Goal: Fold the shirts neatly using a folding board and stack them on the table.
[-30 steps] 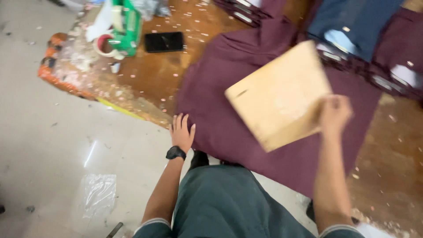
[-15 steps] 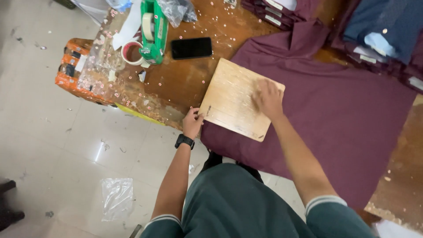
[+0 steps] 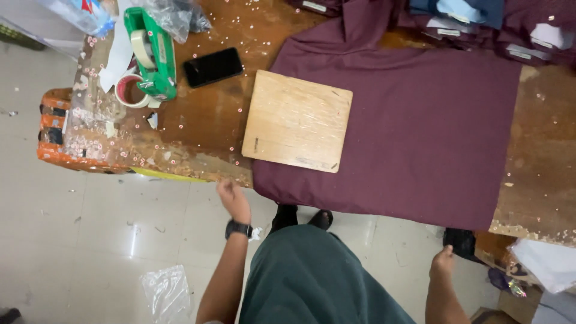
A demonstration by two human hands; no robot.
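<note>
Lying flat on the worn bench [image 3: 543, 162], the maroon cloth [image 3: 420, 132] spreads ahead of both hands, its near edge hanging just over the bench lip, so a brush from the body could likely drag it askew. On its left end, ahead of the left hand [image 3: 233, 198], rests the wooden board [image 3: 297, 122], partly off the cloth. Further left sit a green tape dispenser [image 3: 150, 51] and a black phone [image 3: 213, 66]. Left hand loosely curled, holding nothing; right hand [image 3: 444, 263] hangs low, empty, its fingers hidden.
</note>
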